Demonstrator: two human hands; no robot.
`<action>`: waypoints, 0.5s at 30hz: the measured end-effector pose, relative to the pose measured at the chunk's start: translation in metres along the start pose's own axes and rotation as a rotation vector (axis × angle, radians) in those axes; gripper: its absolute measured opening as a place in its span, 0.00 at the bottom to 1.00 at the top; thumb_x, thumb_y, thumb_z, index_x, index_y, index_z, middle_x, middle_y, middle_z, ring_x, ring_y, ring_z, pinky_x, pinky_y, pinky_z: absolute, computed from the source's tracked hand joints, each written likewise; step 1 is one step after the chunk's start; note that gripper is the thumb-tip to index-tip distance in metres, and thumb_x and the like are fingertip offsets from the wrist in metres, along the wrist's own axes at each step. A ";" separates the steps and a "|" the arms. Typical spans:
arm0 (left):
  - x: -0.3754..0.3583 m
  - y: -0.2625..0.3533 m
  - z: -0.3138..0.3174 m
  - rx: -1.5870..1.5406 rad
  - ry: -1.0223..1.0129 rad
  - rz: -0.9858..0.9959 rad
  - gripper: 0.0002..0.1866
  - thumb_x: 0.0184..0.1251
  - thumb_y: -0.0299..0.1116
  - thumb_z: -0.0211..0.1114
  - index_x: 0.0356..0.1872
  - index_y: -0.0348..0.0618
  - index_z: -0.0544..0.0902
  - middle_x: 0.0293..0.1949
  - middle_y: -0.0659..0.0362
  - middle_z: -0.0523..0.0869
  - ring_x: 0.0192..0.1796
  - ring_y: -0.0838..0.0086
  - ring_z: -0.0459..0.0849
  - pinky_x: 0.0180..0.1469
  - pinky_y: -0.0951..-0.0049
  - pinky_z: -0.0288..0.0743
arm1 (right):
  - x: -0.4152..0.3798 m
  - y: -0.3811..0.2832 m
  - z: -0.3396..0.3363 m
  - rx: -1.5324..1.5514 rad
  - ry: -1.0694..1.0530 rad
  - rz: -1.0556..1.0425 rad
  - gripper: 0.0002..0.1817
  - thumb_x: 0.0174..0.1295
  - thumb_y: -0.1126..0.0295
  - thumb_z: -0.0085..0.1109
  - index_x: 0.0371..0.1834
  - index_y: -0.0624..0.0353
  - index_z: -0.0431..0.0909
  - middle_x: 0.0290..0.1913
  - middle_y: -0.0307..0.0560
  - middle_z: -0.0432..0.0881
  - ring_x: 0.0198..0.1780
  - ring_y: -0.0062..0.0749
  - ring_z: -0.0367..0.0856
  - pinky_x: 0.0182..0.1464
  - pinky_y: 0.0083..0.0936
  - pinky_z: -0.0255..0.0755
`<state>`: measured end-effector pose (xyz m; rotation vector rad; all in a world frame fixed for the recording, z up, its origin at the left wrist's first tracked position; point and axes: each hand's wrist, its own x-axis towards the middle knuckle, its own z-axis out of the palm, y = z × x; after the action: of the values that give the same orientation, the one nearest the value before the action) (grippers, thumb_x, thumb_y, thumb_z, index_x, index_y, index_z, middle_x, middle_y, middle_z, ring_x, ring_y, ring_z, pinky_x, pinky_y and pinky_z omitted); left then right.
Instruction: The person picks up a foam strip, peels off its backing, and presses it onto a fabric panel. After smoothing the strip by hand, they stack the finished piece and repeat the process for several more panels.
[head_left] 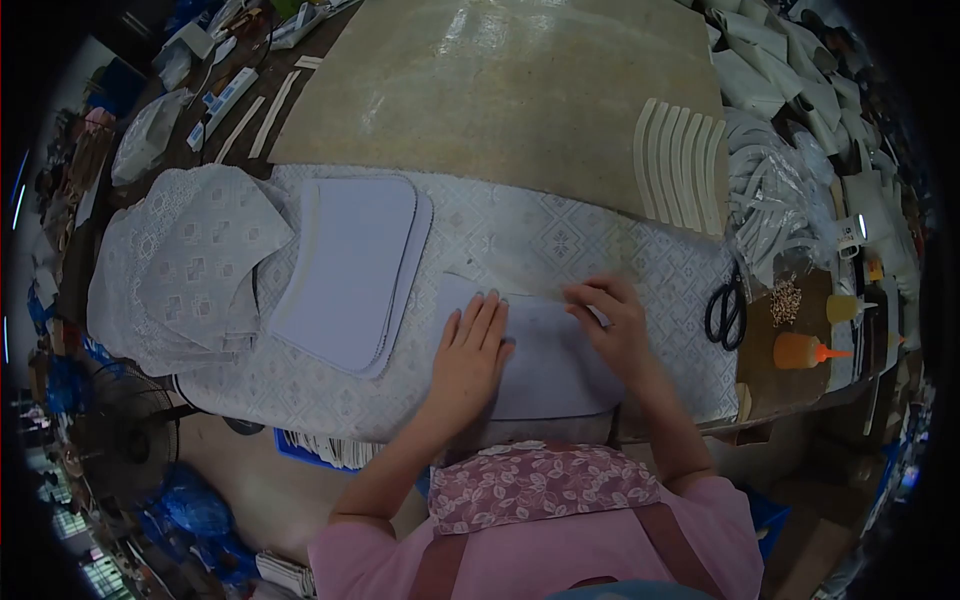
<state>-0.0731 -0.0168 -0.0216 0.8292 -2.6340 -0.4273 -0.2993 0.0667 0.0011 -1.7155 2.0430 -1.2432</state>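
Note:
My left hand (472, 352) lies flat on a pale lavender panel (555, 375), its fingers stretched toward the panel's far edge. At the far right part of the same panel is my right hand (612, 325), its fingers bent and drawn together. Whatever those fingers may hold is too small or too blurred to make out. To the left, a stack of matching lavender panels (350, 265) with rounded corners rests on the patterned cloth (465, 215) covering the table.
A heap of patterned lace fabric (185, 265) sits left. Curved pale strips (680, 165) lie on the tan board (520, 95). Black-handled scissors (726, 312), an orange bottle (800, 351) and small beige pieces (785, 302) are at right. A fan (125, 425) stands lower left.

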 end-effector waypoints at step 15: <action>-0.003 -0.023 -0.011 -0.211 0.062 -0.157 0.23 0.70 0.26 0.64 0.66 0.39 0.76 0.69 0.50 0.77 0.66 0.51 0.76 0.68 0.56 0.70 | 0.003 0.004 0.034 -0.032 -0.192 -0.080 0.14 0.54 0.74 0.73 0.46 0.53 0.89 0.43 0.40 0.81 0.47 0.39 0.79 0.53 0.36 0.71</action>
<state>-0.0548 -0.0345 -0.0208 0.9655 -2.4240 -0.6960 -0.2820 0.0476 -0.0224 -1.8691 1.9111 -1.0269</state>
